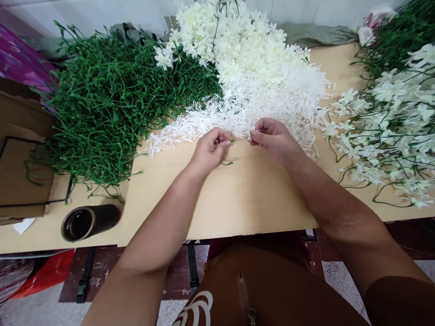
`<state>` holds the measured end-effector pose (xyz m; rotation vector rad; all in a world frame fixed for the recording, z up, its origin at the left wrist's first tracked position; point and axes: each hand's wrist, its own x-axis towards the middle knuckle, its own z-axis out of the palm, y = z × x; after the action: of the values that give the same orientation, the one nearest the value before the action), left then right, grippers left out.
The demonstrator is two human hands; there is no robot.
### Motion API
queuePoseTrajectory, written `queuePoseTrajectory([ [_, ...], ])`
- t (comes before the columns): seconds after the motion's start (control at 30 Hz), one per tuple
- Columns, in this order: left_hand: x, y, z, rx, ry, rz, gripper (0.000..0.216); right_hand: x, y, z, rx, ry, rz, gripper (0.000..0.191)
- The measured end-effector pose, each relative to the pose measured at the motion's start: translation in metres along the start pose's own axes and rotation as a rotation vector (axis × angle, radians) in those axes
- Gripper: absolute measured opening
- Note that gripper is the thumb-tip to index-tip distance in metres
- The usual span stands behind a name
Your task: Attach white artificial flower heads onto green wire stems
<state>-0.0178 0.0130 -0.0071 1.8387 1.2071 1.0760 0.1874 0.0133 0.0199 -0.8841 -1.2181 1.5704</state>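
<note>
L hand (215, 147) pinching green stem (232, 141), R hand (271, 138) pinching sm. white pc (252, 133), nr white pile (282, 97)

A dark, open-mouthed cup (105, 219) stands at lower left, near a scrap of white paper (23, 225) and a brown cardboard box (23, 176) at the left edge. Purple sheeting (23, 54) hangs upper left; grey-green cloth (316, 35) lies along a white tiled wall (142, 13) at top. Speckled floor (20, 312) shows bottom left, beside a red object (50, 274).
</note>
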Motion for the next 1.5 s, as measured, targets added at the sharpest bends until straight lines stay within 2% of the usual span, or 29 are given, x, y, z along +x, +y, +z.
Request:
queuePoseTrajectory([
  [0.17,-0.002,0.003,0.007,-0.232,-0.088,-0.093,0.031,-0.001,0.01,0.004,0.102,-0.026,0.073,0.046],
  [0.27,-0.003,0.008,0.009,-0.28,-0.133,-0.109,0.041,0.0,0.012,0.004,0.146,-0.057,0.117,0.04],
  [0.4,-0.002,0.012,0.008,-0.316,-0.126,-0.157,0.05,0.0,0.01,0.002,0.215,-0.083,0.16,0.041],
  [0.53,-0.001,0.015,0.007,-0.323,-0.14,-0.184,0.056,0.001,0.011,0.002,0.182,-0.138,0.171,0.043],
  [0.7,-0.002,0.017,0.007,-0.295,-0.159,-0.206,0.057,0.003,0.014,0.003,0.147,-0.156,0.187,0.046],
  [0.93,-0.002,0.015,0.005,-0.284,-0.171,-0.209,0.055,0.002,0.014,0.005,0.07,-0.136,0.13,0.051],
  [1.17,-0.003,0.015,0.005,-0.227,-0.175,-0.183,0.046,0.003,0.011,0.003,-0.215,-0.111,0.013,0.047],
  [1.37,-0.003,0.014,0.005,-0.153,-0.185,-0.167,0.045,-0.003,0.01,0.008,-0.524,-0.054,-0.181,0.032],
  [1.5,-0.002,0.013,0.004,-0.132,-0.192,-0.149,0.045,-0.003,0.013,0.009,-0.471,-0.099,-0.129,0.035],
])
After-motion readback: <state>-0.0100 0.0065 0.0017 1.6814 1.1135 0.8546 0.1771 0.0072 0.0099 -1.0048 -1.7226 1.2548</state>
